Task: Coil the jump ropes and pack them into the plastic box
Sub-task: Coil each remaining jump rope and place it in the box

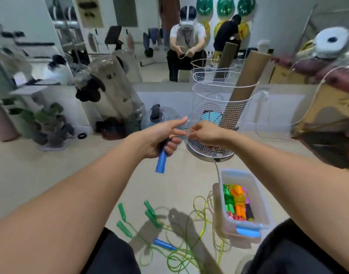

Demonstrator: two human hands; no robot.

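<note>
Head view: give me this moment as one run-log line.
left hand: grips blue plastic jump-rope handle | right hand: pinches thin rope | clear plastic box: holds coiled ropes | green-handled ropes: loose on floor

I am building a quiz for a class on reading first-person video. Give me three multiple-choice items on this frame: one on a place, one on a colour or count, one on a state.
1. Where is the plastic box?
A. on the floor, right of the loose ropes
B. inside the wire basket
C. on the person's lap

2. What colour is the handle in the left hand?
A. green
B. blue
C. orange

3. What is the right hand doing?
A. lying flat on the floor
B. gripping a green handle
C. pinching a thin rope near the left hand

Answers: 1 A, the box stands on the floor beside the tangled green ropes. 2 B, the handle jutting below the fist is blue. 3 C, its fingertips close on the thin rope in front of the wire basket.
</note>
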